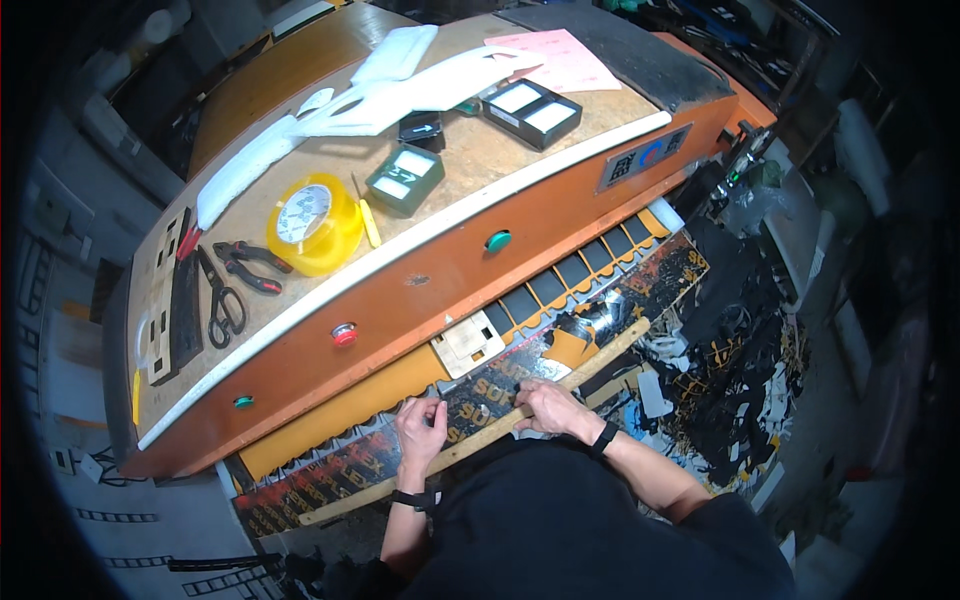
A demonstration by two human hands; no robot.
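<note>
I seem to be handling work around the pale slotted block (465,345), which sits between the yellow sheet (345,428) and a row of black pieces (573,270). Nearer me than the block, my left hand (421,428) curls over the patterned board (345,470); my right hand (550,407) bends down at it. Whether either set of fingers grasps anything, I cannot tell. The next move probably calls for light, low fingers: the orange beam (425,295) crowds the block's far side; leftward, the board offers room.

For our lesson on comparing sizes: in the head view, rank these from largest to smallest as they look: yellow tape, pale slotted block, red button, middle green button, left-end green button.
1. Yellow tape
2. Pale slotted block
3. Red button and middle green button: too alike to rank
4. Left-end green button
</note>
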